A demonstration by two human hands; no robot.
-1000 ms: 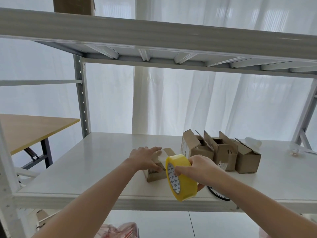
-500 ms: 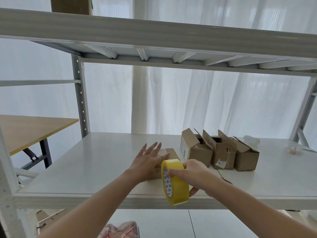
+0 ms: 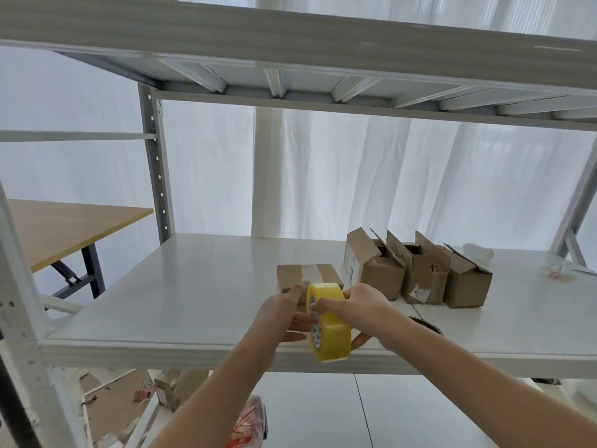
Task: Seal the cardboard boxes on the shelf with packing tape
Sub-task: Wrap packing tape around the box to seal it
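Note:
A small closed cardboard box (image 3: 307, 273) with a clear tape strip across its top lies on the white shelf (image 3: 193, 286). Just in front of it, my right hand (image 3: 360, 305) grips a yellow roll of packing tape (image 3: 331, 328) held on edge above the shelf's front. My left hand (image 3: 284, 315) has straight fingers touching the roll's left side, the index tip at its rim. Three open boxes (image 3: 376, 270), (image 3: 421, 274), (image 3: 466, 281) with raised flaps stand in a row to the right.
A dark ring-shaped object (image 3: 428, 323) lies on the shelf behind my right forearm. A white plastic item (image 3: 478, 252) sits at the back right. The upper shelf (image 3: 290, 37) hangs overhead, a steel post (image 3: 155, 163) stands left, and a wooden table (image 3: 64, 227) lies beyond it.
My left hand has come off the closed box and moved back to the side of the tape roll. The box top now shows. The roll stays in my right hand.

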